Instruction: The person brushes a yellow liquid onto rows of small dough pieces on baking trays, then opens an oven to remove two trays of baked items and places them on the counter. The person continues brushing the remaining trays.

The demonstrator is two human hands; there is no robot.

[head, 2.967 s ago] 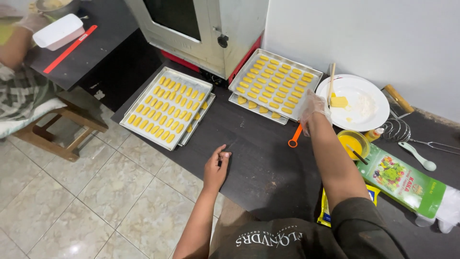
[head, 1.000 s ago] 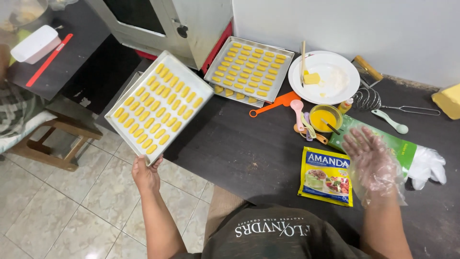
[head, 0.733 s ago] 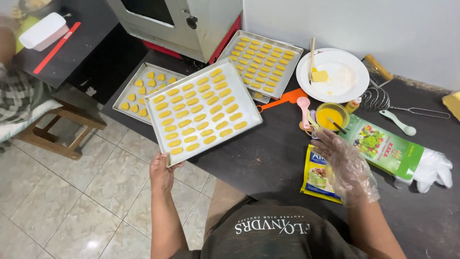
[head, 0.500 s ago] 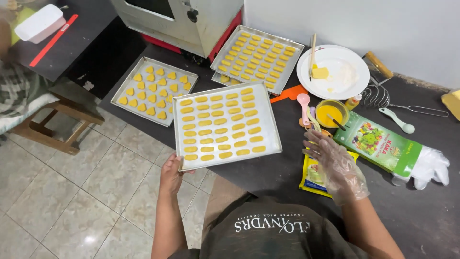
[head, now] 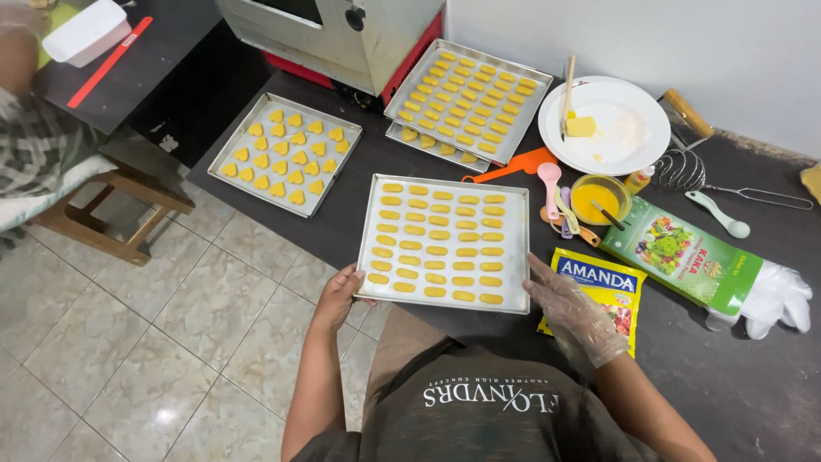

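While the left hand (head: 338, 293) grips its corner and the gloved right hand (head: 571, 306) lies open at its edge, the metal tray (head: 516, 257) rests on the black counter (head: 368, 192), carrying five columns of oblong yellow dough pieces (head: 439, 235); three more trays (head: 229, 144) sit beyond it.

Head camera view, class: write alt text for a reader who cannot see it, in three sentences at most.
A person holds a metal baking tray of yellow finger-shaped dough pieces over a dark table, bare left hand gripping its near-left corner and plastic-gloved right hand at its near-right corner. Two more filled trays, a white plate and a small yellow bowl sit beyond it.
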